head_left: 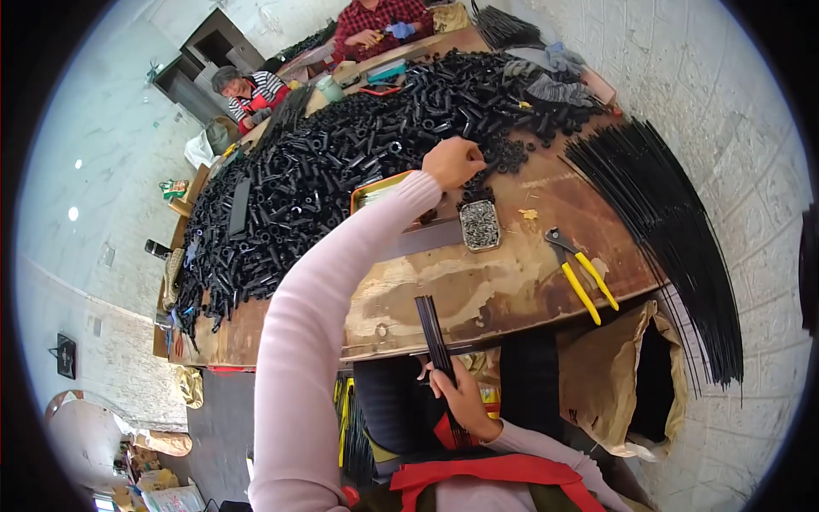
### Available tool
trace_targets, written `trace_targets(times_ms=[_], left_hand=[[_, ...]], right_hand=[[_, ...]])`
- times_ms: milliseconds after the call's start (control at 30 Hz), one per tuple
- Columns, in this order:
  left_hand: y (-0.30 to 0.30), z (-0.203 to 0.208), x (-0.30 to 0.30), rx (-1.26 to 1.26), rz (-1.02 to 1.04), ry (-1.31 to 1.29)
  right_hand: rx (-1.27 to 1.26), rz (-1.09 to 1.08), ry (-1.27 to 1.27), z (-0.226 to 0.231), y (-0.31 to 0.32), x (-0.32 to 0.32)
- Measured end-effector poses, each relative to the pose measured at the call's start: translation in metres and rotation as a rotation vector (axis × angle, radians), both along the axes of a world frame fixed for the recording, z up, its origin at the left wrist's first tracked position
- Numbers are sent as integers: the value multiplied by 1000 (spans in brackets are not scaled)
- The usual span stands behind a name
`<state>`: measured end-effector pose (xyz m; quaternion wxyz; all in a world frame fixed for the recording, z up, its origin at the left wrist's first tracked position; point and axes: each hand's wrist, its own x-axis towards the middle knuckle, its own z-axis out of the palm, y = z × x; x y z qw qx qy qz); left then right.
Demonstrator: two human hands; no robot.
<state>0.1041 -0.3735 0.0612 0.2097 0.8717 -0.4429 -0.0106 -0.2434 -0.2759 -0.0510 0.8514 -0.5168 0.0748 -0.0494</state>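
My left hand (pixel 453 163), at the end of an outstretched arm, is over the near right edge of a big heap of short black tubular parts (pixel 341 158). Its fingers are curled together, and whatever they hold is hidden. Small black rings (pixel 510 156) lie just right of it. Below that hand stands a small clear box of tiny metal pieces (pixel 480 227). Close to my body, beneath the table's front edge, my right hand (pixel 461 395) is closed around a bundle of thin black rods (pixel 432 328). The rods' upper ends rise over the table edge.
Yellow-handled pliers (pixel 583 275) lie on the wooden table (pixel 426 294). Many long black rods (pixel 665 222) overhang its right side, above an open paper sack (pixel 606 375). An orange-rimmed tray (pixel 363 198) sits beside my left forearm. Two people (pixel 254 92) work at the far side.
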Motion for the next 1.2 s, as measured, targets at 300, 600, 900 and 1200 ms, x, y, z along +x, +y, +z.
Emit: trace_targets(times_ms=[300,600,900,1200], left_hand=[[-43,2,20,181,217,-153],[208,90,-18,-488,486,660],[397,0,-125,-280,802,352],[281,-5,-39,-40,533,-403]], right_hand=[[103,128,72,-5,-1,1],[59,-43,31,-9,0,12],[92,26,58,-16,15,23],[-11,16,75,-25,19,22]])
